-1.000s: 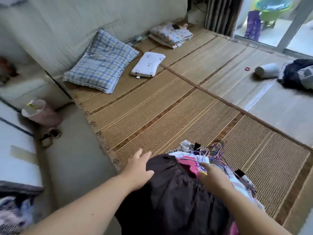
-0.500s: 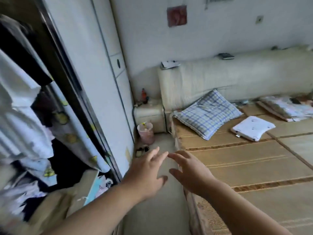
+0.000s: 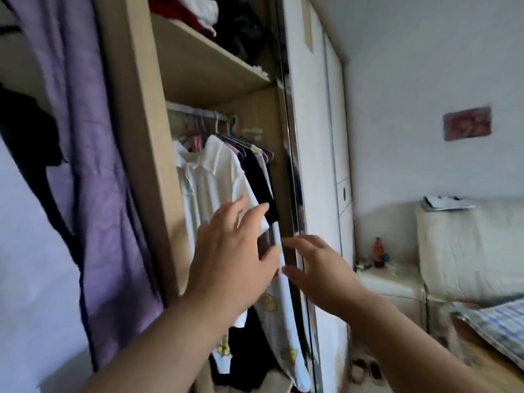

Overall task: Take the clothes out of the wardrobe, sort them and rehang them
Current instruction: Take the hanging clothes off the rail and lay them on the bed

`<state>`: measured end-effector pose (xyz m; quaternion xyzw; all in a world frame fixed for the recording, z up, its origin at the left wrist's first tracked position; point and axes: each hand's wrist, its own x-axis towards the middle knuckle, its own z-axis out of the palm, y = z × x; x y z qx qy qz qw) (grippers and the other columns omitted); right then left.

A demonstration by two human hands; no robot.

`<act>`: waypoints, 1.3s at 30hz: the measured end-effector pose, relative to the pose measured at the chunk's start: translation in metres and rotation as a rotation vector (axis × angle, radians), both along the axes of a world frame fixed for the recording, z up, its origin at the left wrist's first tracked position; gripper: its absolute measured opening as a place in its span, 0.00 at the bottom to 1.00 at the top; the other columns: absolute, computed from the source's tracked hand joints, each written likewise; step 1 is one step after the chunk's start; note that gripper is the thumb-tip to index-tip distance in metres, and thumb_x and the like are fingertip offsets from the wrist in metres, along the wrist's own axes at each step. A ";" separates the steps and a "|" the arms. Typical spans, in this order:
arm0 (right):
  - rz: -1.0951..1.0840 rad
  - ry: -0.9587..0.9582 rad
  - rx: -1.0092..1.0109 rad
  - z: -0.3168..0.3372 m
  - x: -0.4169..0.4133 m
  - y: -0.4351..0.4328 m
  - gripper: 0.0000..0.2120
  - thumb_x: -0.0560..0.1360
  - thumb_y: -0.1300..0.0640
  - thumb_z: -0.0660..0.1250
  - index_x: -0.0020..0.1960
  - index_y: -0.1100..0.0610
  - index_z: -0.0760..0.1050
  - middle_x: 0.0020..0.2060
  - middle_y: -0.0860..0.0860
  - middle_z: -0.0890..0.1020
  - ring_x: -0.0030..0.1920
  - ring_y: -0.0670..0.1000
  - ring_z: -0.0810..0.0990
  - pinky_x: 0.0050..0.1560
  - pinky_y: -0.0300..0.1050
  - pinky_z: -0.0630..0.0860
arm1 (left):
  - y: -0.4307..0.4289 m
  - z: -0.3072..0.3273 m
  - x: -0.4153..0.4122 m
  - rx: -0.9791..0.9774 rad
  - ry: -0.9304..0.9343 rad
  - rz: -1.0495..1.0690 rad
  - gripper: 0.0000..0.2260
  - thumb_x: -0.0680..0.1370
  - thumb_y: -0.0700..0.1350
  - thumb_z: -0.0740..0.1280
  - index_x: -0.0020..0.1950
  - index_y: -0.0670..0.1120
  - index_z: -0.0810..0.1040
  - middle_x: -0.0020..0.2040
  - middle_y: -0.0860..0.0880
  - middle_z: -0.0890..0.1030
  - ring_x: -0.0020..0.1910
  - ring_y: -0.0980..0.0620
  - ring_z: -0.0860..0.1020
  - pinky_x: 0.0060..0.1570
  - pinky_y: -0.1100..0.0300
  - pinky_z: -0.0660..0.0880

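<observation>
Facing clothes, left hand and right hand hover, fingers loose.

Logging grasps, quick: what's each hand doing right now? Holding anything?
Left hand: open, fingers straight at the white shirt, gripping nothing.
Right hand: open, beside the printed garment, holding nothing.

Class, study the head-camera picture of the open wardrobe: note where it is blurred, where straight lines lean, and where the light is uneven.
Head view: motion blur softens the right hand and the red wall picture; the white shirt by the left hand is sharper; the wide lens tilts the wardrobe's side panel; the upper shelf lies in shade.
</observation>
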<state>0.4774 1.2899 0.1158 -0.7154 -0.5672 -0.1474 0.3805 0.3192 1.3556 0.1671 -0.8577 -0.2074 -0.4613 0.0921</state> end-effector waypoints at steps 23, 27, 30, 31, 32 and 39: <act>0.427 -0.165 0.134 0.190 0.124 0.314 0.27 0.76 0.49 0.64 0.72 0.57 0.65 0.70 0.56 0.67 0.70 0.55 0.65 0.67 0.43 0.63 | 0.094 0.121 0.006 0.458 -0.254 1.029 0.33 0.69 0.36 0.62 0.71 0.27 0.55 0.72 0.32 0.56 0.74 0.38 0.53 0.72 0.52 0.56; 0.412 -0.219 0.124 0.219 0.127 0.355 0.21 0.78 0.55 0.60 0.69 0.62 0.66 0.69 0.60 0.68 0.67 0.58 0.69 0.66 0.47 0.67 | 0.091 0.124 0.019 0.411 -0.501 1.065 0.37 0.68 0.39 0.71 0.74 0.41 0.60 0.75 0.43 0.58 0.70 0.44 0.64 0.63 0.49 0.67; 0.414 -0.213 0.077 0.235 0.124 0.378 0.18 0.77 0.61 0.59 0.66 0.61 0.67 0.65 0.62 0.71 0.64 0.59 0.71 0.63 0.50 0.70 | 0.092 0.127 0.026 0.417 -0.493 1.156 0.39 0.67 0.42 0.73 0.74 0.42 0.60 0.73 0.41 0.59 0.69 0.40 0.67 0.59 0.44 0.71; 0.418 -0.204 0.076 0.239 0.123 0.385 0.18 0.77 0.62 0.59 0.67 0.61 0.67 0.64 0.62 0.72 0.64 0.60 0.72 0.63 0.51 0.71 | 0.092 0.127 0.028 0.421 -0.477 1.192 0.39 0.67 0.44 0.73 0.75 0.42 0.59 0.73 0.41 0.59 0.69 0.40 0.67 0.58 0.43 0.72; 0.420 -0.189 0.083 0.242 0.122 0.392 0.19 0.77 0.62 0.58 0.67 0.60 0.68 0.63 0.62 0.73 0.63 0.61 0.73 0.62 0.53 0.72 | 0.092 0.126 0.029 0.420 -0.468 1.225 0.40 0.67 0.46 0.72 0.75 0.43 0.58 0.73 0.41 0.59 0.69 0.41 0.66 0.57 0.44 0.72; 0.355 -0.064 0.048 0.247 0.114 0.421 0.15 0.76 0.62 0.55 0.60 0.63 0.72 0.57 0.63 0.77 0.57 0.61 0.77 0.51 0.50 0.72 | 0.092 0.126 0.030 0.410 -0.479 1.307 0.39 0.69 0.48 0.71 0.76 0.47 0.56 0.74 0.45 0.56 0.69 0.43 0.65 0.58 0.42 0.71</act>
